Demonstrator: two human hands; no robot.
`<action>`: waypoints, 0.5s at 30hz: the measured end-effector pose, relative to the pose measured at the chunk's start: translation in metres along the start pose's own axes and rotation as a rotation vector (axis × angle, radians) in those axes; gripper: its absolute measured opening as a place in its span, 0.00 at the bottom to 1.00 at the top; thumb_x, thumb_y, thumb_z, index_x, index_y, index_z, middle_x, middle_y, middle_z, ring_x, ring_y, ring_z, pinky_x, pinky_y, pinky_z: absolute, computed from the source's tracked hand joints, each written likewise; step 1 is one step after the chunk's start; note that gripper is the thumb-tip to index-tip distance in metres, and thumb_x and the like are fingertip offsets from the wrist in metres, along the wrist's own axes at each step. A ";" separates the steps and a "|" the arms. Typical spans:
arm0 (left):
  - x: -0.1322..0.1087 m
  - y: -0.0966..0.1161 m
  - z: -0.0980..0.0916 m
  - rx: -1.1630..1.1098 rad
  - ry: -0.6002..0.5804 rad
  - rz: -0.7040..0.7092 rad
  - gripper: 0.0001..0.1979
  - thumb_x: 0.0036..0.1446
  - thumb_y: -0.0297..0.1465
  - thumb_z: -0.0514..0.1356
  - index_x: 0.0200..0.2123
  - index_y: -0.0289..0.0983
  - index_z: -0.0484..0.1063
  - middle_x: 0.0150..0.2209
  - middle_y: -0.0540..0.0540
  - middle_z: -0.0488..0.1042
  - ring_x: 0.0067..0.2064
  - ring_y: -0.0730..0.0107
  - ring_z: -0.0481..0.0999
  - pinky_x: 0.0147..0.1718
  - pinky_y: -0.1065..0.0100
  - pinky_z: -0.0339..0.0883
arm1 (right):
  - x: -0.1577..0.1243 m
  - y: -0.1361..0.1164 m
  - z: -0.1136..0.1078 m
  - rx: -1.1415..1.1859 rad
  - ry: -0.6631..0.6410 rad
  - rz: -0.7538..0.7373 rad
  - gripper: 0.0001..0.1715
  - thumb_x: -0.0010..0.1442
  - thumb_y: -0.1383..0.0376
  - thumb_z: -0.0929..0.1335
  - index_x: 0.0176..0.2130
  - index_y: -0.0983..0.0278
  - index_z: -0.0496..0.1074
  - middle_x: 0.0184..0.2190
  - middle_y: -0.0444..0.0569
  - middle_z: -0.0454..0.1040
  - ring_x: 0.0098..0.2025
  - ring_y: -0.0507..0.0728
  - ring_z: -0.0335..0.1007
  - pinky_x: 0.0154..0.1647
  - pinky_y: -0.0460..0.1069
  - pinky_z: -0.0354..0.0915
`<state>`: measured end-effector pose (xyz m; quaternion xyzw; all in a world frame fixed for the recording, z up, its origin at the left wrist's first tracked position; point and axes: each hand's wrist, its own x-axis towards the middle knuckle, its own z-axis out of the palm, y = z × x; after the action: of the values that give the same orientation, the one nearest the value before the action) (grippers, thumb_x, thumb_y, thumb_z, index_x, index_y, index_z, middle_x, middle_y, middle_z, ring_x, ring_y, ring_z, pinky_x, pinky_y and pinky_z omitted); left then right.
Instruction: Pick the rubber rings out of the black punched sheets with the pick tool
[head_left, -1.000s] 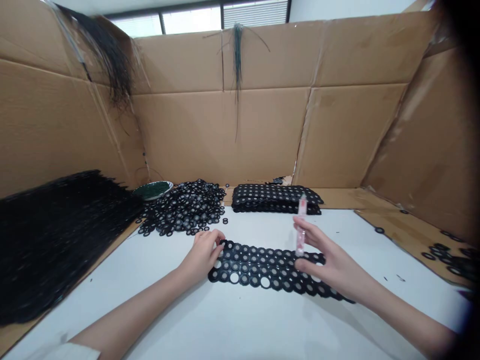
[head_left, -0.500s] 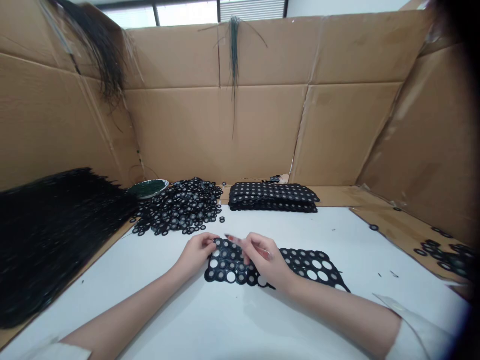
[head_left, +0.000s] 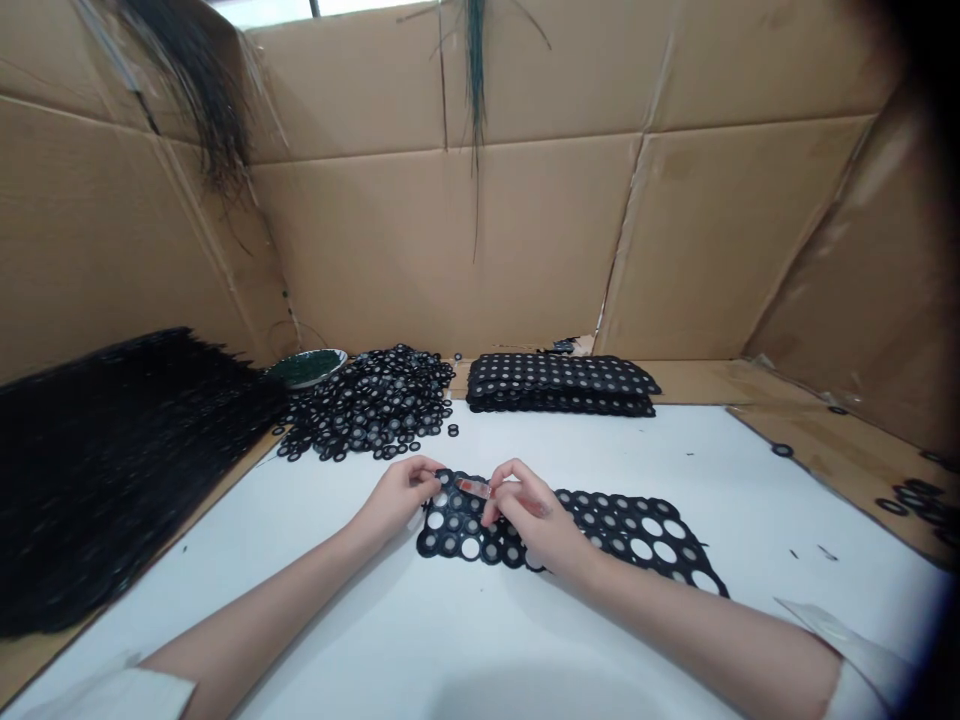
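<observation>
A black sheet of joined rings (head_left: 615,520) lies flat on the white table top. Some of its round openings show white, others grey. My left hand (head_left: 405,495) pinches the sheet's far left corner, thumb against fingers. Closed around a slim, pen-like tool (head_left: 474,488) with a clear body and a reddish section, my right hand (head_left: 536,515) rests over the middle of the sheet. The tool points left, its tip over the sheet's upper left part; whether it touches the rings I cannot tell.
Loose black rings form a heap (head_left: 382,400) behind my left hand, beside a bowl of dark green material (head_left: 307,368). Finished-looking ring sheets are stacked (head_left: 562,385) at the back. Black strands (head_left: 112,470) lie left. Cardboard walls (head_left: 525,250) enclose the table. Stray rings (head_left: 911,500) lie right.
The view has tilted down a little and shifted left. The tool in my right hand has come down flatter over the sheet's left part. My left hand keeps its pinch on the corner.
</observation>
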<state>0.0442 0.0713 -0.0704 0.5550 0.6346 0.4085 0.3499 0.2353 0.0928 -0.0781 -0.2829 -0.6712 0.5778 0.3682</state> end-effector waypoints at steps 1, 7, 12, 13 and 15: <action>0.000 -0.001 0.001 0.035 0.007 0.008 0.10 0.44 0.31 0.56 0.32 0.34 0.70 0.27 0.47 0.73 0.32 0.66 0.71 0.35 0.66 0.62 | 0.000 0.001 0.000 -0.003 -0.002 0.008 0.01 0.56 0.67 0.58 0.33 0.61 0.55 0.21 0.39 0.69 0.29 0.51 0.64 0.42 0.49 0.56; -0.002 -0.005 0.009 0.504 0.238 0.030 0.08 0.46 0.35 0.55 0.23 0.37 0.69 0.30 0.46 0.71 0.39 0.59 0.65 0.41 0.60 0.55 | 0.002 0.008 0.003 -0.049 -0.040 0.019 0.04 0.59 0.63 0.57 0.33 0.60 0.53 0.21 0.38 0.66 0.25 0.50 0.61 0.32 0.45 0.56; -0.005 -0.001 0.016 0.389 0.239 0.012 0.08 0.46 0.33 0.53 0.20 0.37 0.65 0.27 0.46 0.69 0.37 0.61 0.66 0.37 0.63 0.56 | 0.006 0.014 0.010 -0.036 0.002 0.022 0.04 0.59 0.62 0.56 0.33 0.59 0.51 0.20 0.36 0.60 0.19 0.48 0.50 0.22 0.43 0.50; -0.007 -0.001 0.016 0.351 0.240 0.017 0.07 0.45 0.33 0.53 0.20 0.37 0.65 0.27 0.46 0.69 0.36 0.61 0.66 0.36 0.64 0.56 | 0.007 0.016 0.011 -0.026 0.017 0.023 0.04 0.59 0.62 0.56 0.33 0.59 0.51 0.20 0.36 0.59 0.19 0.48 0.51 0.22 0.43 0.50; -0.010 0.001 0.016 0.258 0.233 0.028 0.07 0.45 0.33 0.54 0.20 0.37 0.64 0.27 0.46 0.68 0.36 0.61 0.66 0.36 0.64 0.57 | 0.010 0.017 0.011 -0.006 0.038 0.033 0.05 0.59 0.63 0.56 0.33 0.60 0.50 0.20 0.37 0.61 0.21 0.49 0.54 0.25 0.44 0.52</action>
<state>0.0601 0.0635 -0.0766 0.5527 0.7103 0.3902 0.1942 0.2194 0.0973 -0.0939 -0.3060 -0.6609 0.5764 0.3706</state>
